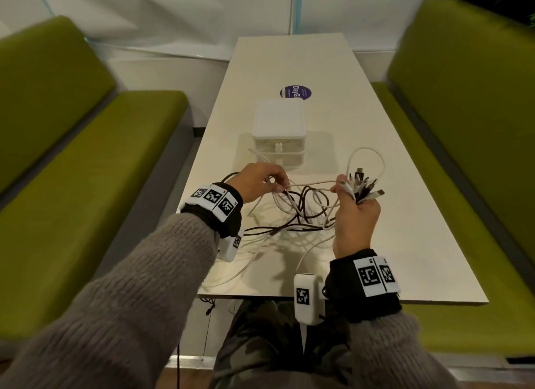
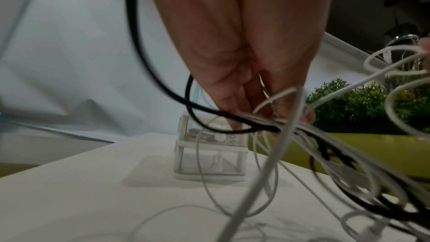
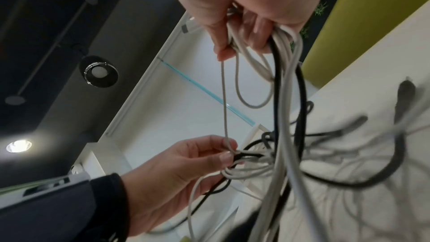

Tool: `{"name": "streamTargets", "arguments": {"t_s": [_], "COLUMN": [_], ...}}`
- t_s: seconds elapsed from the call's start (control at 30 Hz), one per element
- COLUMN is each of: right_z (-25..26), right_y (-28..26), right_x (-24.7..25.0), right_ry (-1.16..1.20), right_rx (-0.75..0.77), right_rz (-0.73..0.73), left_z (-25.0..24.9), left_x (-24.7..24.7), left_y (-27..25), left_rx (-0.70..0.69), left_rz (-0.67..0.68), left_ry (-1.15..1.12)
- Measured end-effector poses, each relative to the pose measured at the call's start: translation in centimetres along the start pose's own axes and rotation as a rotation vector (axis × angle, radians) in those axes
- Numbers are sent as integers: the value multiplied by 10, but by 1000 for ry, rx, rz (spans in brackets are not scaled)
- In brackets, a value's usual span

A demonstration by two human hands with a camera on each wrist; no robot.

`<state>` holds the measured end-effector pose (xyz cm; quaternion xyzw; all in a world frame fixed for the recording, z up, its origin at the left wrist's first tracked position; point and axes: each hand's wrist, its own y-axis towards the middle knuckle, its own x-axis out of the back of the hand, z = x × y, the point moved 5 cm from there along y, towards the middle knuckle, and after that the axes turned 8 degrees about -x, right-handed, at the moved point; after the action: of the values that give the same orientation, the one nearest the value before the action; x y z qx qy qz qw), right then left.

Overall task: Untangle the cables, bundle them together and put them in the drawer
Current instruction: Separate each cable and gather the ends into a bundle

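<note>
Knotted white and black cables (image 1: 301,209) hang between the two hands above the near half of the table (image 1: 390,215), with several slack loops trailing on its top and a few strands dropping over its near edge. Fingers of the right hand (image 1: 357,215) are clenched round a sheaf of cable ends, so the plugs (image 1: 366,186) fan out above the fist; the gathering of ends looks well advanced. Toward the table's left side, the left hand (image 1: 256,181) pinches a white strand between thumb and fingertips right at a knot where white and black cords cross, as the right wrist view shows plainly. My reading is that the untangling is partly done: the ends are collected, but the lengths below them remain crossed and looped.

No bundle is coiled or tied yet. Beyond the cables, farther up the table, stands the small two-tier translucent drawer unit (image 1: 278,136); both drawers look closed, and the upper one seems to hold something I cannot identify. Bundling and stowing are still ahead. A round purple sticker (image 1: 296,92) lies behind the unit, and green bench seats (image 1: 86,168) flank the table.
</note>
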<state>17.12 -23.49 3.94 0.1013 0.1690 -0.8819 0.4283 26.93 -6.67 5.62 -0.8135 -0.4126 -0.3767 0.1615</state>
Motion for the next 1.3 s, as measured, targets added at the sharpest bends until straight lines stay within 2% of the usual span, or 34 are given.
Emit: {"name": "streamTargets", "arguments": {"t_s": [0.1, 0.17, 0.23, 0.33, 0.4, 0.47, 0.5, 0.57, 0.63, 0.7, 0.73, 0.83, 0.9, 0.93, 1.07, 1.23, 1.3], "right_z": [5, 7, 7, 1, -6, -10, -10, -8, -7, -5, -3, 2, 6, 8, 12, 21, 27], "right_y": [-2, -2, -4, -6, -8, -10, -11, -13, -16, -19, -21, -25, -25, -25, -24, -19, -14], "right_x": [6, 4, 1, -2, -4, -7, -8, -10, -11, -12, -12, -13, -11, -11, -11, -1, 3], "right_ry": [68, 80, 69, 7, -38, -50, -55, -71, -80, -70, -66, -68, -66, -60, -32, 29, 53], "right_rx": [24, 35, 30, 8, -16, -34, -34, -32, -42, -38, -26, 18, 43, 49, 46, 99, 114], "right_rz": [-38, -30, -9, 3, 9, 22, 27, 34, 50, 84, 105, 159, 169, 173, 216, 192, 164], "left_z": [5, 10, 15, 7, -13, -35, -47, -63, -65, -55, -48, -31, -29, -30, -33, -25, -14], "left_x": [3, 3, -1, 6, 27, 49, 54, 42, 8, -23, -33, -43, -41, -40, -39, -18, -9], "left_y": [1, 1, -1, -3, -6, -13, -17, -23, -26, -26, -24, -20, -17, -14, -7, -11, -16], "left_rx": [28, 36, 85, 124, 115, 95, 81, 87, 163, 263, 302, 365, 336, 317, 302, 257, 251], "left_rz": [-82, -114, -52, 39, -64, -272, -322, -253, -87, -35, -80, -354, -416, -371, -24, 125, 131], "left_ry": [18, 108, 181, 113, 43, 108, 150, 119, -67, -254, -311, -445, -469, -468, -359, -148, -103]}}
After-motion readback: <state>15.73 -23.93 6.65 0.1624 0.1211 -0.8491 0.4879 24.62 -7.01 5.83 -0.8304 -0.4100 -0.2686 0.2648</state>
